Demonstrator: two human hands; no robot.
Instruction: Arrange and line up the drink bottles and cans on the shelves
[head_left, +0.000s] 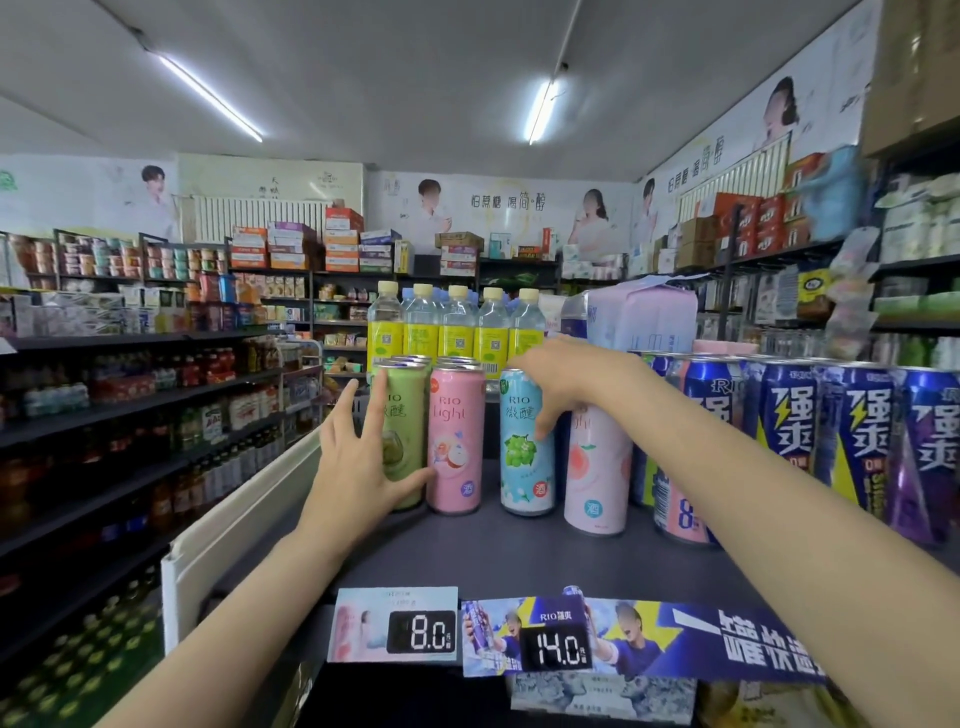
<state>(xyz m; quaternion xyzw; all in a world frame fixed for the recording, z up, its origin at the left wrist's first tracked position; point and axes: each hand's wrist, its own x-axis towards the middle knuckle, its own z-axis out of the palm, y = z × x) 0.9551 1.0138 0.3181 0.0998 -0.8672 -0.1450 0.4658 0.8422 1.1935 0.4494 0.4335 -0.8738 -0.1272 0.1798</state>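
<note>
**Squaring the front row of cans**

On the shelf (519, 561), the green can (402, 436) at ten o'clock is touched by the spread left hand (358, 467). The blue can (524, 441), at twelve, is gripped by the right hand (566, 384); it should be slid level with the pink can (456, 436), kept upright. Yellow-labelled bottles (457, 332) stand behind.

The shop is evenly and brightly lit by two fluorescent tubes (210, 96) (540, 111) on the ceiling, both blown out to white glare. Shadows on the dark shelf (519, 551) are soft and faint. Wide-angle distortion bends the side shelving and stretches the forearms near the lower edges. Far goods look soft and smeared; the lower left corner is dim and blurred.
</note>
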